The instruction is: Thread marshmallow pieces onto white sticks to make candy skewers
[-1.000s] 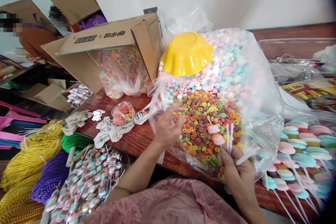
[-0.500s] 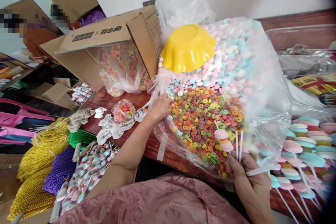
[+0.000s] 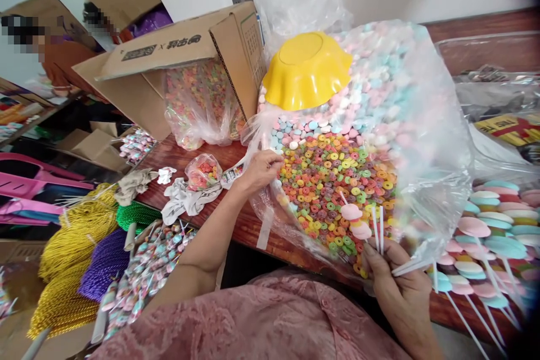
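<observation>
Over multicoloured gummy rings [image 3: 316, 177], the right hand [image 3: 399, 284] grasps bare white sticks [image 3: 382, 228] and an apparently part-filled pink candy skewer [image 3: 351, 212]; the left hand [image 3: 262, 170] curls at the pile's edge, hold unclear. Fuller pastel skewers [image 3: 473, 227] lie right.

The left hand [image 3: 261, 171] is curling at the edge of the ring candies [image 3: 329, 180], its folded fingers obscuring whether they are pinching anything. The right hand [image 3: 399, 287] is covering parts of the white sticks [image 3: 378, 230]. The yellow bowl [image 3: 307, 70] is concealing whatever is lying directly beneath it, while the clear bag [image 3: 439, 169] is blurring the pastel sweets on the right. A dark corner is cutting off the stacked candies [image 3: 481, 228], the left edge is cropping a pink chair [image 3: 19, 180], and pixelation is masking two people's heads.
</observation>
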A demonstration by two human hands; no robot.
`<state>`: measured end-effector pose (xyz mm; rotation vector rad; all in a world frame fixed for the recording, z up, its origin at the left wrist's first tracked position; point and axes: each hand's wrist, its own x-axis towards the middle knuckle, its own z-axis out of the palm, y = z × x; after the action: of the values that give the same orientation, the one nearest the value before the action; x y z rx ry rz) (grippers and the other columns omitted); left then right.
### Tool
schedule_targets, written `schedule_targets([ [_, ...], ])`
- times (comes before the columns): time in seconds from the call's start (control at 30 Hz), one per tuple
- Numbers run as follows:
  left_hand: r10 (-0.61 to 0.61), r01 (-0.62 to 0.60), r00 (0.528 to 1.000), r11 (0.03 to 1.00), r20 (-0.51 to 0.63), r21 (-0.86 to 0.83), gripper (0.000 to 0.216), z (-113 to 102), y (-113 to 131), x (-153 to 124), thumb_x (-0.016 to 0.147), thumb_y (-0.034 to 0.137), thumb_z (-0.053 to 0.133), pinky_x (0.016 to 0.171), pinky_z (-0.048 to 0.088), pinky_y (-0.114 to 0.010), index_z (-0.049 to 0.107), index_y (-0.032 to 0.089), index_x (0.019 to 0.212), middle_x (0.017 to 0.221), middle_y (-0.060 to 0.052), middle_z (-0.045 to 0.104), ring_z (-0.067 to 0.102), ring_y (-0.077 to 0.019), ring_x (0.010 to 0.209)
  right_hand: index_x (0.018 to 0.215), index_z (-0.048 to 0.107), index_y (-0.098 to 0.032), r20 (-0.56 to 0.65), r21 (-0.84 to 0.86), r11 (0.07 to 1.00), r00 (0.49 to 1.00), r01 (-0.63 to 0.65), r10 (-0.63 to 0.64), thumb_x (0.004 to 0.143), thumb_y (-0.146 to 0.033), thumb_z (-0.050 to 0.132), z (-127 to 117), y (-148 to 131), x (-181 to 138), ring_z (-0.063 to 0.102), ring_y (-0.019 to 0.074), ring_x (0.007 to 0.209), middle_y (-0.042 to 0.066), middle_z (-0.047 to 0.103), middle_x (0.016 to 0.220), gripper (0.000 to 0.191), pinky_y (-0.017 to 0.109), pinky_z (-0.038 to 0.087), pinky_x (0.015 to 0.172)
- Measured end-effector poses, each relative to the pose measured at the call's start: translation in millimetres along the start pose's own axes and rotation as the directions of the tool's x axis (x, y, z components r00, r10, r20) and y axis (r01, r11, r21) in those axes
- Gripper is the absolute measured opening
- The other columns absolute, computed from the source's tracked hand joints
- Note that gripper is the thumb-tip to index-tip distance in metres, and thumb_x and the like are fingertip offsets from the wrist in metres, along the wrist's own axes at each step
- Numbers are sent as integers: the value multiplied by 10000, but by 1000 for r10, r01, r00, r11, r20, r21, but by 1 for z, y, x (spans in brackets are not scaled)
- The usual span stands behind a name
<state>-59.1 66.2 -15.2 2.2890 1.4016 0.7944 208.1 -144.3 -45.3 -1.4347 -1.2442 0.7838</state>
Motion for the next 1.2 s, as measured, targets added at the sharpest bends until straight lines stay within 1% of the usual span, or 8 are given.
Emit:
schedule_targets([
  [0.1, 48, -68, 988, 989, 147, 135, 231, -3, 5, -1, 869, 168, 534, 834, 512, -330, 757, 160, 810, 829, -75, 705, 642, -188, 834, 847, 655, -214, 34, -21, 999, 999, 39, -38, 967, -340, 595, 3, 3, -1, 462, 125, 534, -28, 523, 611, 184, 246, 374, 490],
  [0.17, 33, -64, 983, 983, 181, 170, 250, -4, 6, -1, 866, 155, 525, 826, 508, -338, 751, 161, 761, 801, -75, 689, 633, -193, 823, 884, 663, -216, 59, -27, 999, 997, 43, -41, 973, -329, 584, 3, 5, -3, 470, 127, 545, -30, 527, 620, 164, 248, 375, 505],
  [0.37, 91, -92, 981, 996, 171, -5, 219, -2, 9, -5, 890, 182, 537, 899, 503, -334, 749, 179, 835, 917, -65, 733, 657, -185, 903, 884, 657, -215, 55, -25, 999, 998, 20, -19, 979, -326, 579, 2, 8, -5, 467, 132, 554, -27, 532, 633, 166, 259, 368, 511],
  [0.6, 170, -250, 959, 883, 227, 398, 232, 21, 28, -28, 864, 59, 488, 875, 501, -399, 699, 155, 852, 962, -118, 711, 592, -246, 936, 770, 596, -222, 85, -26, 997, 994, 72, -70, 977, -296, 559, 10, 0, -3, 457, 122, 528, -37, 509, 602, 223, 257, 353, 504],
  [0.73, 196, -300, 945, 842, 263, 448, 233, 28, 34, -32, 840, 42, 498, 842, 506, -406, 702, 153, 859, 943, -123, 705, 579, -262, 935, 725, 556, -221, 107, -28, 994, 989, 110, -106, 971, -282, 557, 16, -4, -4, 447, 119, 528, -39, 496, 600, 254, 254, 349, 504],
  [1.0, 3, -63, 991, 889, 133, 454, 240, 24, 40, -27, 824, 46, 530, 757, 486, -386, 721, 188, 852, 925, -98, 723, 560, -274, 973, 772, 582, -220, 96, -70, 991, 989, 118, -111, 982, -273, 550, 11, -2, -10, 447, 126, 545, -42, 494, 602, 219, 259, 354, 524],
  [1.1, 24, -64, 995, 902, 99, 428, 252, 27, 39, -29, 810, 33, 520, 799, 493, -397, 720, 178, 857, 892, -105, 711, 569, -272, 961, 831, 616, -221, 96, -88, 985, 985, 149, -140, 985, -253, 548, 9, -3, -12, 460, 126, 555, -43, 510, 615, 172, 257, 364, 536],
  [1.2, 92, -87, 996, 953, -4, 289, 265, 31, 32, -31, 789, 44, 547, 855, 494, -411, 733, 180, 920, 886, -96, 701, 590, -255, 932, 861, 624, -219, 105, -76, 980, 979, 182, -174, 985, -237, 542, 10, -3, -13, 464, 124, 570, -42, 518, 646, 150, 251, 366, 543],
])
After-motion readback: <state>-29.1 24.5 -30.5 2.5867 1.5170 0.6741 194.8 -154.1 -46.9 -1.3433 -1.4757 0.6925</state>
